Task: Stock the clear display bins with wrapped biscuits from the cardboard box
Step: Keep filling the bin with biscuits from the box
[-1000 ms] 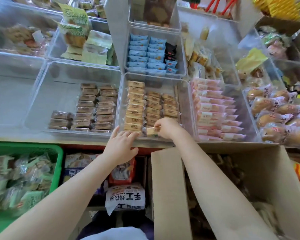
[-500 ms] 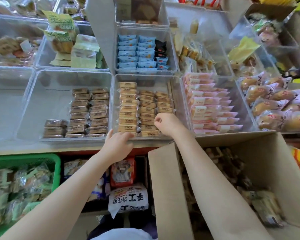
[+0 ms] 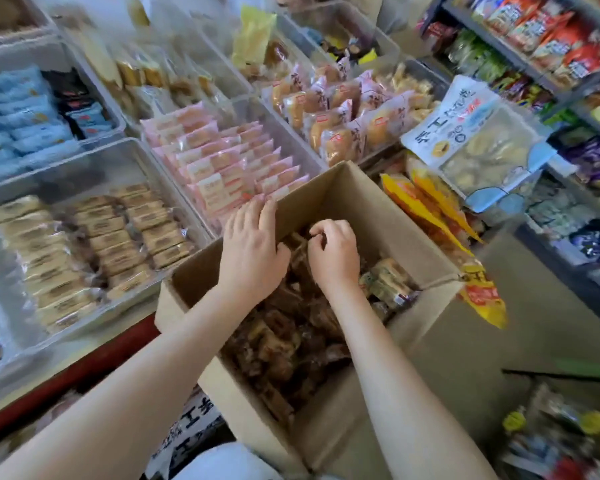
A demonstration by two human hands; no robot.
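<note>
Shelves of bright snack bags (image 3: 548,39) crowd the upper right of the frame, and clear display bins (image 3: 94,161) fill the left and top, packed wall to wall. At centre sits the cardboard box (image 3: 340,202), flaps up, its far corner just beside the bin of pink-wrapped packets (image 3: 222,161); yellow bags (image 3: 426,206) press against its right wall. Open room is tight: only the box mouth itself gives the hands space. Both arms reach down into it. The left hand (image 3: 252,251) lies with fingers nearly straight, fingertips up against the box's far-left wall, holding nothing. The right hand (image 3: 333,251) has its fingers curled down among the wrapped biscuits (image 3: 291,337) (whether it really has one pinched, I cannot tell). Those biscuits lie loose in the box, a dark brown jumble in clear wrappers, a few paler ones at the right side. Tan biscuits (image 3: 84,244) already line the bin at middle left in neat rows.
</note>
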